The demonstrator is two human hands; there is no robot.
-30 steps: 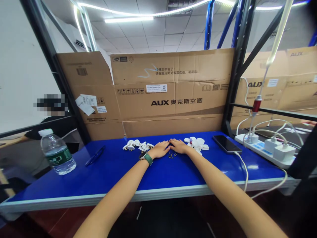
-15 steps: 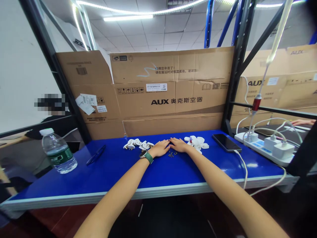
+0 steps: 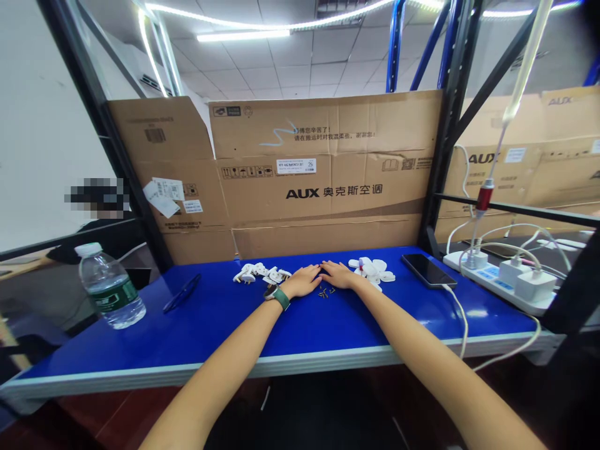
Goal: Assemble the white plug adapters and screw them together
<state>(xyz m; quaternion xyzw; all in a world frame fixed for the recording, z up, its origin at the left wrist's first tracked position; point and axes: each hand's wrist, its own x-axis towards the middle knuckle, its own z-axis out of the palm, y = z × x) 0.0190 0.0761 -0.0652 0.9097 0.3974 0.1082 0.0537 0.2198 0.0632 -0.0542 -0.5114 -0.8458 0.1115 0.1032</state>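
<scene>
My left hand (image 3: 302, 282) lies flat on the blue tabletop (image 3: 323, 325), palm down with fingers stretched out. A watch with a green strap (image 3: 282, 298) is on that wrist. My right hand (image 3: 338, 275) rests flat too, its fingertips close to those of the left. Neither hand holds anything. Several small brass-coloured screws or pins (image 3: 327, 292) lie just in front of the hands, too small to tell exactly. Left of my left hand is a heap of white plastic parts (image 3: 260, 273) with metal prongs. Beside my right hand sits a pile of smooth white plastic pieces (image 3: 372, 270).
A water bottle (image 3: 111, 294) and dark glasses or a pen-like thing (image 3: 182, 294) are on the left. At right lie a phone (image 3: 428, 270) on a cable and a power strip (image 3: 501, 281) with chargers. Cardboard (image 3: 328, 187) walls the back. Another person (image 3: 105, 212) is at far left.
My hands and the things on the table stay in place. At the far right edge, another person's hand has gone out of view.
</scene>
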